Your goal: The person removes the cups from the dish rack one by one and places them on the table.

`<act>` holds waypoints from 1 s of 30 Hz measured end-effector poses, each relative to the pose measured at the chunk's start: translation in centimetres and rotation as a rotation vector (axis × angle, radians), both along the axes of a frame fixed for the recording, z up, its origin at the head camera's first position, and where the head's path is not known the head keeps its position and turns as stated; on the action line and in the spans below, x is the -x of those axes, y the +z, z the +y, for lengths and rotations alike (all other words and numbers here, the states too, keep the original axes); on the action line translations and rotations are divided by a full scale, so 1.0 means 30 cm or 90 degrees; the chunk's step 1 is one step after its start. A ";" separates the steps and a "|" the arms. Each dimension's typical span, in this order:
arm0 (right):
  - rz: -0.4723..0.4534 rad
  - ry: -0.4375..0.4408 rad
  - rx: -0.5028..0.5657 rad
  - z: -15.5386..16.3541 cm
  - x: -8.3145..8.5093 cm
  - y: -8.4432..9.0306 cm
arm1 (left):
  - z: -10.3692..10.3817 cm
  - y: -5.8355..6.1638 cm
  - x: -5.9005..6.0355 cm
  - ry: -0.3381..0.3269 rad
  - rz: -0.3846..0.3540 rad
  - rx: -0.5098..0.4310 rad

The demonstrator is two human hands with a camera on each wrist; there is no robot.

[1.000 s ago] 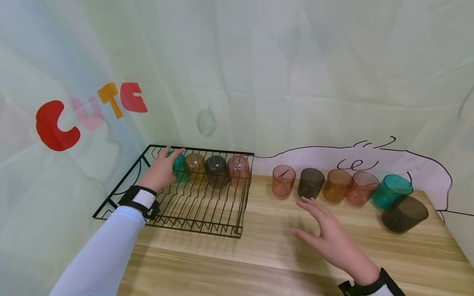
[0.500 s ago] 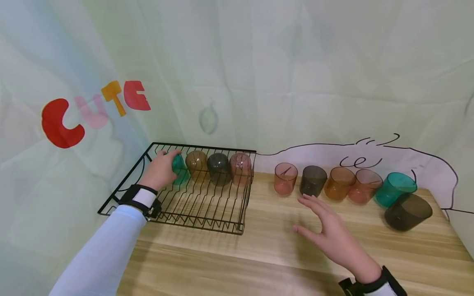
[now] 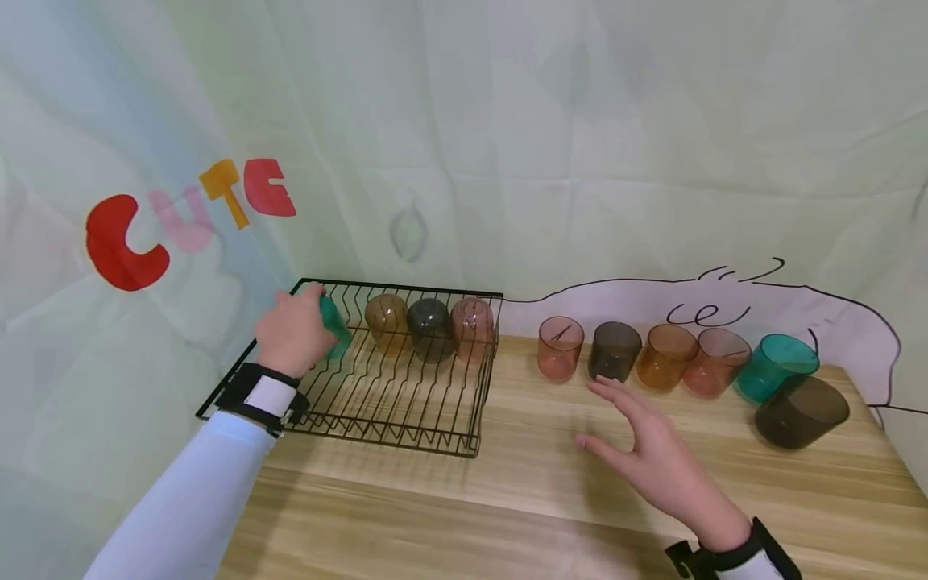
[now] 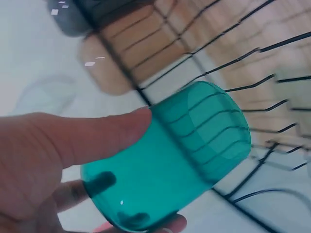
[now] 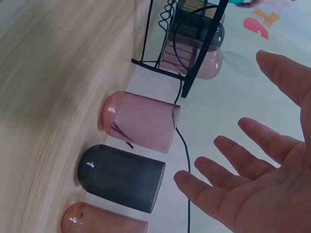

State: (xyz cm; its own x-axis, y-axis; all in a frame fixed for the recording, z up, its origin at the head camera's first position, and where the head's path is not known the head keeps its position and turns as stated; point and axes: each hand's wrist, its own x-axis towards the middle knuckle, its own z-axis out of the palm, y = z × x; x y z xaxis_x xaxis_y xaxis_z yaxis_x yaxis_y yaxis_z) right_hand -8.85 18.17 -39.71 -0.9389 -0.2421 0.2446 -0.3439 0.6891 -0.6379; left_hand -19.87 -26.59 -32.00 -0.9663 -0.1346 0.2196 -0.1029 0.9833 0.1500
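Observation:
In the head view, my left hand (image 3: pixel 293 330) is at the back left of the black wire rack (image 3: pixel 406 439) and grips a teal cup (image 3: pixel 335 326). The left wrist view shows the thumb along the near side of this teal cup (image 4: pixel 160 160), with fingertips curled around its other side. Its far end overlaps the rack's wires. Beside it on the rack, an amber cup (image 3: pixel 387 322), a dark grey cup (image 3: pixel 430 330) and a pink cup (image 3: pixel 473 329) stand upside down. My right hand (image 3: pixel 656 463) hovers with spread fingers over the table, holding nothing, nearest the upright dark cup (image 3: pixel 614 352).
Right of the rack, a row of upright cups runs along the back: a pink cup (image 3: pixel 560 350), the dark one, an orange cup (image 3: pixel 665 358), another pink cup (image 3: pixel 715 364), a teal cup (image 3: pixel 776 369) and a brown cup (image 3: pixel 801 413). A printed curtain (image 3: pixel 507 161) hangs behind.
My left fingers have closed around the rack's teal cup and moved it left, widening the gap to the amber cup. The right hand has stayed nearly still.

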 end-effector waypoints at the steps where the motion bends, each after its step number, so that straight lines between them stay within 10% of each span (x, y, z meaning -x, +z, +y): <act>1: 0.002 -0.001 0.000 0.000 0.000 0.001 | 0.011 0.013 -0.012 -0.003 0.019 -0.003; 9: 0.002 -0.007 0.003 0.002 0.000 0.007 | 0.163 0.101 -0.106 -0.054 0.169 0.001; 19: 0.008 -0.009 0.015 -0.002 -0.003 0.015 | 0.353 0.108 -0.188 -0.208 0.322 -0.116; 30: -0.008 -0.017 0.067 -0.011 0.003 0.033 | 0.508 0.049 -0.248 -0.284 0.280 -0.290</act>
